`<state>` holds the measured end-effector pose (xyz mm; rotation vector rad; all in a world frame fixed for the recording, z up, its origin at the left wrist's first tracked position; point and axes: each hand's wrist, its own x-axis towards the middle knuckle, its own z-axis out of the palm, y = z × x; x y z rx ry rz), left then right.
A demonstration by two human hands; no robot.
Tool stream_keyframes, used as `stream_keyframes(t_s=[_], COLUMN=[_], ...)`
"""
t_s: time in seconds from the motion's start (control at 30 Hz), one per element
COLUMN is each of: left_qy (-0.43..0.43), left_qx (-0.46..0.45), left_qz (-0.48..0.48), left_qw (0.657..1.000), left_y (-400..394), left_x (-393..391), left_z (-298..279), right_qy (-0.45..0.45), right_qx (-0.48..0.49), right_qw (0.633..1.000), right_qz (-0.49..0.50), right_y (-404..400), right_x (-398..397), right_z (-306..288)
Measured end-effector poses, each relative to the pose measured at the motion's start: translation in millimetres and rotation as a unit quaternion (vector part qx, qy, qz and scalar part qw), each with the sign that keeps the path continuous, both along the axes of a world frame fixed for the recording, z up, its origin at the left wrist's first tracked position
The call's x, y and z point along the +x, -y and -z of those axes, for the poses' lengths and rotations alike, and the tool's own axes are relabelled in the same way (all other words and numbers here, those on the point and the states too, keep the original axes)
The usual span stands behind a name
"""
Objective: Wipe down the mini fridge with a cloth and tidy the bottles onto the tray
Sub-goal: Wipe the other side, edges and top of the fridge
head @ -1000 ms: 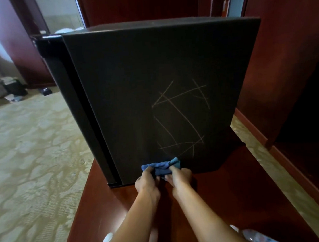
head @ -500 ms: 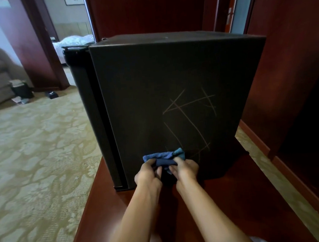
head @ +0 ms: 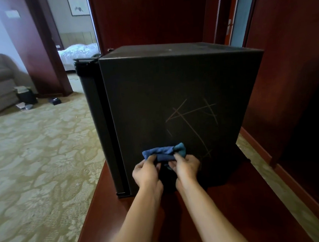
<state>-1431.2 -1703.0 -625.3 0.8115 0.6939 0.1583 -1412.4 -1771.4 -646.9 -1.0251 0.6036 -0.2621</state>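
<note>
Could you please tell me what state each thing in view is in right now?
mini fridge: upright on the wooden table, door shut, pale scratch marks on the facing side.
blue cloth: bunched, held low against the fridge side.
left hand: grips the cloth's left end.
right hand: grips the cloth's right end.
doorway: open onto a bed.

The black mini fridge [head: 153, 94] stands upright on the dark red table [head: 246, 209], pale scratch lines crossing its near side. A bunched blue cloth [head: 163, 152] lies against its lower part.
</note>
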Motion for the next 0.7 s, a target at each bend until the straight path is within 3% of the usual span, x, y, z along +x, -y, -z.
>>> stream_keyframes(t_s=[0.2, 0.37, 0.5, 0.6, 0.7], left_qy=[0.076, 0.157, 0.112, 0.032, 0.025], left_qx=[0.005, 0.013, 0.06, 0.033, 0.029], left_qz=[0.002, 0.005, 0.004, 0.012, 0.004], left_qw=[0.997, 0.987, 0.992, 0.999, 0.999], left_y=[-1, -3, -2, -4, -4], left_x=[7, 16, 15, 6, 7], left_z=[-52, -76, -38, -4, -6], right_qy=[0.065, 0.129, 0.09, 0.01, -0.012], right_qx=[-0.026, -0.073, -0.109, -0.129, -0.116], right_qw=[0.997, 0.989, 0.988, 0.99, 0.992], right_qz=[-0.024, 0.017, 0.06, 0.052, 0.049], right_y=[6, 7, -4, -12, -10], right_x=[7, 18, 19, 11, 11], right_z=[-54, -92, -55, -17, -18])
